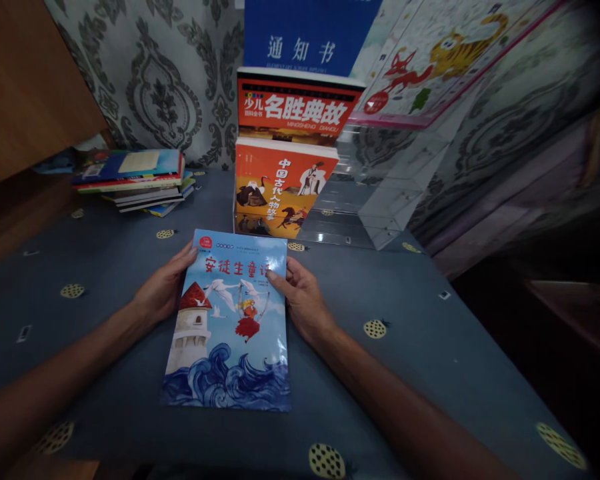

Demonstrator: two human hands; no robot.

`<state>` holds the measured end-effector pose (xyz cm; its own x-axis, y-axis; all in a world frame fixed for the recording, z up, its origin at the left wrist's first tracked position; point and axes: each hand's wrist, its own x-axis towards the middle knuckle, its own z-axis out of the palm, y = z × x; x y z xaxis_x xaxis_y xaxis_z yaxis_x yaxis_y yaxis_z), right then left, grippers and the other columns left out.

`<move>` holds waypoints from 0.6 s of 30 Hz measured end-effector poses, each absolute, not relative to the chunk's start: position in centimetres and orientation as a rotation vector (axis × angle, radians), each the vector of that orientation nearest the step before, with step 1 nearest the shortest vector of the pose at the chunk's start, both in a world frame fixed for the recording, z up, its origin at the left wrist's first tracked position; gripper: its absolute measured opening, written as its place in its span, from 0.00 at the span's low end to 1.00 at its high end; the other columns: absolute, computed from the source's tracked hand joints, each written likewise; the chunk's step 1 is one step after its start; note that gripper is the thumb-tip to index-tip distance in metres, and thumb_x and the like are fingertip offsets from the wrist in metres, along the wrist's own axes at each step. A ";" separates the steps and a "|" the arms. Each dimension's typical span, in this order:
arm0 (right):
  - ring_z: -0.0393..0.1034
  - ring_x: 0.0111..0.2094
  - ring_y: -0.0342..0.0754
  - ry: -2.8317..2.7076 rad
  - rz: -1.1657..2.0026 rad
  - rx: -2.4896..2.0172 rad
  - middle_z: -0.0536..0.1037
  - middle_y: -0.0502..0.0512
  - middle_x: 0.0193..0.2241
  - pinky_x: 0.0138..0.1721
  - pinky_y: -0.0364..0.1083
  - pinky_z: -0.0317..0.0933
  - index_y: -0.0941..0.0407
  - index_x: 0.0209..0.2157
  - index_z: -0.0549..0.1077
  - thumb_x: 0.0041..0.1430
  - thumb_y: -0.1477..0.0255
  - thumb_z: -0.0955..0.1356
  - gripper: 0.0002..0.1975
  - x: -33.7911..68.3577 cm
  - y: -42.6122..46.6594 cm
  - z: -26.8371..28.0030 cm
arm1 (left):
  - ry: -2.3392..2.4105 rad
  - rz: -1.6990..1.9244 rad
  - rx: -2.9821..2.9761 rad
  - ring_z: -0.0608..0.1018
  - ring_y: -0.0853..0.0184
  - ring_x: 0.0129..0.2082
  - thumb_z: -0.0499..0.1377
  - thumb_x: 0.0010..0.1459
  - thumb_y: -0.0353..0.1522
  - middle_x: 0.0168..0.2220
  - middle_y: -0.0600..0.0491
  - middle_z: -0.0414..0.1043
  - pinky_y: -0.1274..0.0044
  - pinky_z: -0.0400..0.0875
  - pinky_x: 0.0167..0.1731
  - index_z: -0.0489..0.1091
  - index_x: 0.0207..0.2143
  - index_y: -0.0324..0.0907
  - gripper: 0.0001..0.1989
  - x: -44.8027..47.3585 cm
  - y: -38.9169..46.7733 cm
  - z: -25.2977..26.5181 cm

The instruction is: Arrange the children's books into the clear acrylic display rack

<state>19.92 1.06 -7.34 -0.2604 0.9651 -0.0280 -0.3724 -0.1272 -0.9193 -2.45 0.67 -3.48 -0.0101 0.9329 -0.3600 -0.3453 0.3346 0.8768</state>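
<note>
A light-blue picture-cover book (230, 327), with a tower, waves and a figure in red on a swing, is held cover up between both hands. My left hand (167, 283) grips its upper left edge, the thumb on the cover corner. On the opposite side my right hand (305, 293) closes on the upper right edge, its thumb lying over the last title character. The fingers beneath the book are hidden. Just beyond its top edge, an orange book (283, 190) stands in a clear acrylic rack (380, 193).
Behind the orange book stand a red book (295, 107) and a blue one (305, 40). A cartoon-animal sheet or book (425, 60) leans at the upper right. A stack of books (135, 177) lies back left on the blue pineapple-print tablecloth (380, 387). The table's right edge slopes away.
</note>
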 end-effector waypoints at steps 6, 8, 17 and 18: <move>0.81 0.40 0.53 -1.027 1.625 -0.835 0.84 0.52 0.41 0.44 0.54 0.76 0.52 0.44 0.73 0.51 0.62 0.77 0.20 19.9 1.1 -7.1 | 1.153 1.152 0.663 0.84 0.57 0.45 0.58 0.63 0.34 0.46 0.51 0.82 0.65 0.81 0.47 0.70 0.56 0.47 0.18 -2.6 0.7 -3.8; 0.81 0.40 0.53 -1.016 1.647 -0.830 0.84 0.52 0.41 0.45 0.54 0.76 0.52 0.44 0.73 0.51 0.62 0.77 0.21 19.9 1.1 -7.1 | 1.140 1.144 0.683 0.84 0.56 0.45 0.59 0.63 0.34 0.46 0.50 0.82 0.64 0.81 0.47 0.70 0.56 0.47 0.19 -2.9 0.7 -4.1; 0.81 0.38 0.51 -0.916 1.757 -0.792 0.85 0.53 0.40 0.41 0.50 0.77 0.53 0.43 0.75 0.49 0.64 0.79 0.21 19.9 1.2 -6.9 | 1.060 1.170 0.610 0.84 0.58 0.43 0.58 0.64 0.31 0.44 0.50 0.83 0.67 0.82 0.45 0.71 0.53 0.45 0.15 -3.0 0.8 -4.0; 0.81 0.37 0.50 -0.902 1.768 -0.785 0.85 0.52 0.39 0.40 0.49 0.76 0.53 0.43 0.75 0.48 0.64 0.79 0.21 19.9 1.2 -6.9 | 1.025 1.161 0.597 0.85 0.59 0.42 0.59 0.64 0.31 0.44 0.51 0.83 0.67 0.82 0.44 0.71 0.53 0.45 0.15 -3.1 0.8 -4.1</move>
<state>19.91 1.23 -6.92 -0.3265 0.9388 -0.1099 -0.4615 -0.2598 -0.8482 -3.15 0.78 -4.05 0.0523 0.9386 -0.3410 -0.4549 0.3264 0.8286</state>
